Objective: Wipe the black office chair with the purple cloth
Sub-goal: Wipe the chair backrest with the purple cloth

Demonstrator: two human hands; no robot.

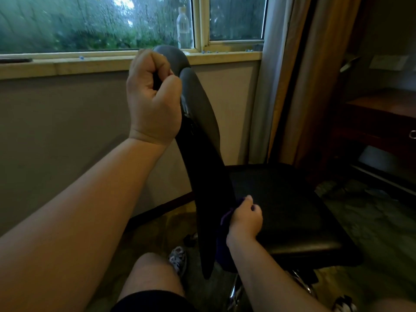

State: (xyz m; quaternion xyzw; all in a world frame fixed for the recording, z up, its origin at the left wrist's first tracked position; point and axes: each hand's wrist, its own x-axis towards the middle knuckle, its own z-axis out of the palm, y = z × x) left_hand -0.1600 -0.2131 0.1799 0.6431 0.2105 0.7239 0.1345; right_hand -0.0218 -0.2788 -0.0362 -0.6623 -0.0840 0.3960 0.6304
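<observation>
The black padded office chair [281, 210] stands before me under the wooden window sill [90, 61], its seat reaching right. I see its backrest [202, 143] edge-on, long axis slanting from the sill down toward my knee. My left hand [155, 97] has its fingers curled round the backrest's top. My right hand [245, 219] grips the dark purple cloth [221, 242] against the backrest's lower edge, beside the seat. A clear plastic bottle [184, 28] stands on the sill.
</observation>
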